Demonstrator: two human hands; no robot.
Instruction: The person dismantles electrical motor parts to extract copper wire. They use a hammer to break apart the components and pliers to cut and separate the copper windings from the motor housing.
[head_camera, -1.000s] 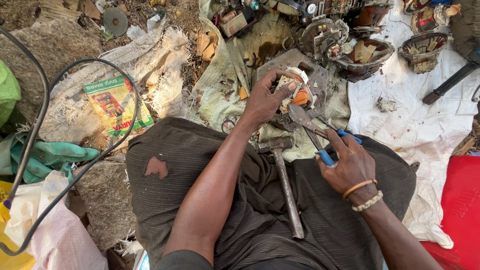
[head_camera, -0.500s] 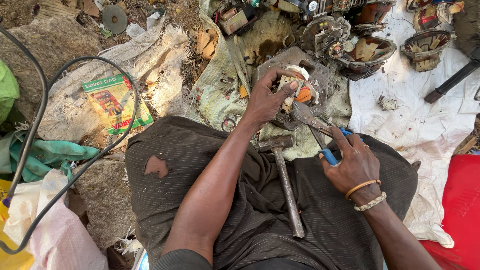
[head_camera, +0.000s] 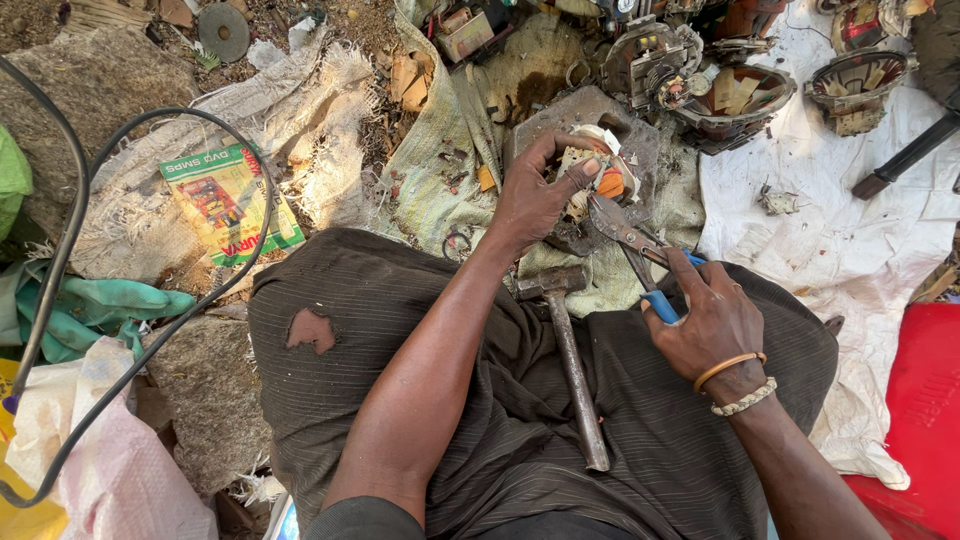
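My left hand (head_camera: 535, 195) presses down on a small motor part (head_camera: 600, 170) with white and orange pieces, which rests on a grey metal block (head_camera: 590, 110). My right hand (head_camera: 705, 320) grips blue-handled pliers (head_camera: 630, 240) whose jaws touch the right side of that part. A hammer (head_camera: 570, 360) lies across my lap on the dark striped cloth (head_camera: 400, 330), its head just below my left wrist.
Dismantled motor housings (head_camera: 735, 95) and scrap lie beyond the block. A white sheet (head_camera: 850, 230) covers the ground at right, with a red surface (head_camera: 915, 400) beside it. At left lie a black cable (head_camera: 150, 330), a green printed packet (head_camera: 225, 200), a green glove (head_camera: 90, 305) and woven sacks (head_camera: 300, 110).
The pliers' jaws have moved up from beside the part to touch it. My right hand shifted slightly along the handles. My left hand stays on the part.
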